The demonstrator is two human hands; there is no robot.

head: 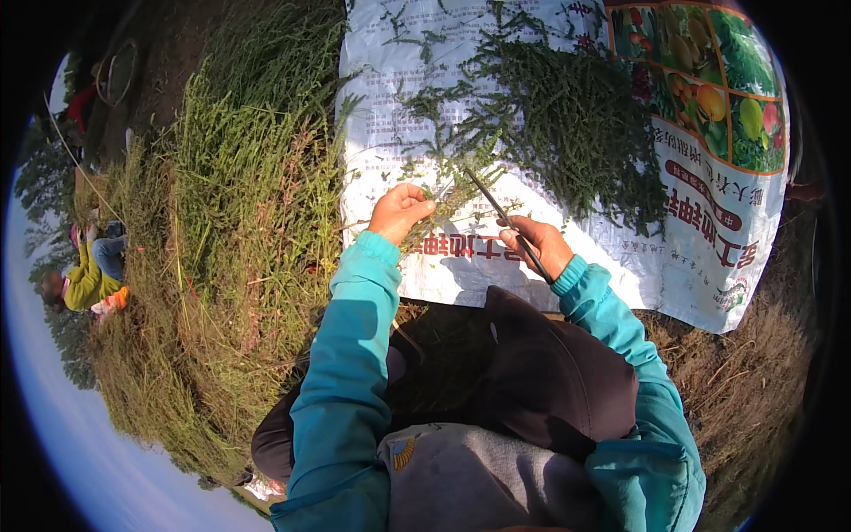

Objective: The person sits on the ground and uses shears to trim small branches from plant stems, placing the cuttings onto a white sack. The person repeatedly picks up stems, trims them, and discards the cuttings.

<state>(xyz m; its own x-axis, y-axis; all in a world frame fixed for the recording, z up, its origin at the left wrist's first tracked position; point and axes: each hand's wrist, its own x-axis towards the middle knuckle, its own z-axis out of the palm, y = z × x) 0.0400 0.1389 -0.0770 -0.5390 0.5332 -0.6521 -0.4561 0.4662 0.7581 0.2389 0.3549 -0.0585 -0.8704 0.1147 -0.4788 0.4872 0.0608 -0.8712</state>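
My left hand (401, 211) pinches the stem end of a small leafy plant sprig (459, 193) over a white printed plastic sheet (452, 282). In my right hand (542, 245) is a thin dark rod (495, 203), its far end crossing the sprig. Which kind of tool the rod is, I cannot tell. A heap of dark green cut sprigs (585, 126) lies on the sheet beyond my right hand, with loose bits (432, 103) scattered left of it.
A tall pile of uprooted green plants (252, 166) borders the sheet on the left. Dry brown stalks (751, 386) lie at the right. A person in a yellow-green top (86, 282) sits at the far left; another in red (80, 106) is farther up.
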